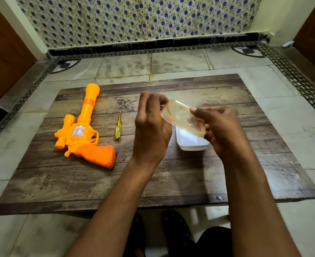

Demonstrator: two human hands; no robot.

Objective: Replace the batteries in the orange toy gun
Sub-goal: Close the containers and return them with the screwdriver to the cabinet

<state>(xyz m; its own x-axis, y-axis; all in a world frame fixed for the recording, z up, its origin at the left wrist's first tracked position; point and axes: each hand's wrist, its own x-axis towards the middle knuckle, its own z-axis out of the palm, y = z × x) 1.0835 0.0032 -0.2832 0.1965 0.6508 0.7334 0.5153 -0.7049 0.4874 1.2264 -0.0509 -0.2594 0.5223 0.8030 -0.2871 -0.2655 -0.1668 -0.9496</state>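
Fingers (154, 101) of left hand (151, 127) curled round the left edge of a clear plastic lid (180, 115); fingers of right hand (219, 128) pinching the lid's right edge, thumb tip on top. Lid held tilted in the air between both hands, somewhat blurred. Directly below and behind it, a white plastic container (192, 141) resting on the table (171, 175), uncovered, contents not discernible. Left of the left hand, a yellow-handled screwdriver (118, 126) lying flat on the table, tip pointing away from the person. Further left, well apart from both hands, the orange toy gun (84, 130) lying on its side on the table, barrel pointing away, grip toward the near edge, a silvery patch on its body. No batteries discernible. Table surface dark, worn wood planks, standing on a pale tiled floor (292, 127). Patterned cloth (134, 19) against the far wall. Dark footwear (177, 230) visible under the near table edge.
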